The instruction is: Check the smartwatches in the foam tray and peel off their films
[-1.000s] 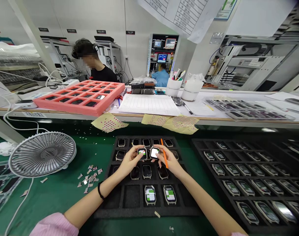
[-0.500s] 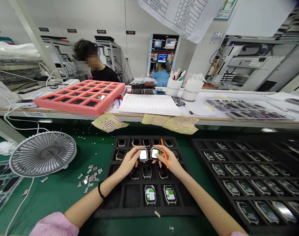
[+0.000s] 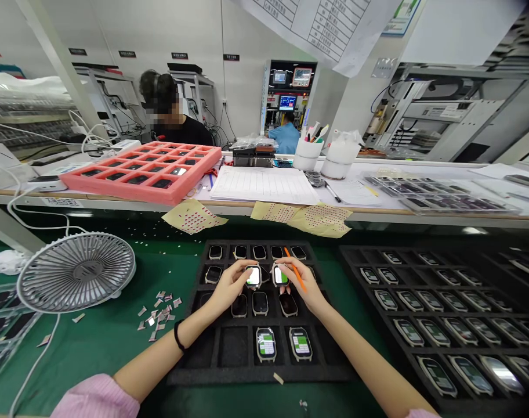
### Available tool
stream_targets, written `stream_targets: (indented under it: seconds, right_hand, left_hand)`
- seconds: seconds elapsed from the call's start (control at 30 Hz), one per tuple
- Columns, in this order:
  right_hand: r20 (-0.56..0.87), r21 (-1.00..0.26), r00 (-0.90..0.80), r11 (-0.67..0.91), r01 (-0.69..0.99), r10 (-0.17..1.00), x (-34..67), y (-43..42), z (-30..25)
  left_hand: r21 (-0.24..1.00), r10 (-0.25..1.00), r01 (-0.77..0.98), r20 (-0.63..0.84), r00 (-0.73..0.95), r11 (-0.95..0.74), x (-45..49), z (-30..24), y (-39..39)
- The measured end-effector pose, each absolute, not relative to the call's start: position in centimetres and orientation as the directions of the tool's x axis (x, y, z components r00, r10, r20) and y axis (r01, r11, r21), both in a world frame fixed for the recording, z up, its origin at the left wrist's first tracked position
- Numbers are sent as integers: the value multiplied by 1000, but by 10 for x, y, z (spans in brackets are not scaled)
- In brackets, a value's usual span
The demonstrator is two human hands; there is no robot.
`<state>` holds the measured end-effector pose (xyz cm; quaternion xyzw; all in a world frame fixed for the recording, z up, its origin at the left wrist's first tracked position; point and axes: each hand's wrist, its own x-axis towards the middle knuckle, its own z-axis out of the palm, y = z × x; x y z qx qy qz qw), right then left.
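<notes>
Both hands are working right over a black foam tray. The left hand has its fingers curled in a light pinch around the edges of a smartwatch, with the white-lit screen facing up. The right hand pinches a second smartwatch the same way. Its screen shows green and white, and an orange pen is tucked in those fingers, sticking up past them. The two watches sit close together with a small gap between them, right over the tray. Can't tell if either one is touching the foam.

Just below the fingers, more watches sit in the tray's slots, and nearer the wrists there are two lit watches. Left of the left hand's fingers are a small fan and a loose pile of paper scraps. Right of the right hand's fingers is another black tray full of watches. Beyond the fingertips, on the bench, there's a pink foam tray, and a person in black is past that.
</notes>
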<state>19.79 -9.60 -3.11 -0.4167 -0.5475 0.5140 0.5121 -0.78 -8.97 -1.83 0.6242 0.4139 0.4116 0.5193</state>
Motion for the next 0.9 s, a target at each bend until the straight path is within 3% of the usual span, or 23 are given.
stream_targets:
  seconds: [0.47,0.9]
  right_hand:
    - [106,-994,-264,96,-52,959,197,-97,-36]
    - [88,-996,-148,84,-34,985,196,-97,-27]
  left_hand:
    - [977,922,106,135,363,-185,-8,-22,-90]
    - [993,948,81,53,313,-83,-7,-20,-89]
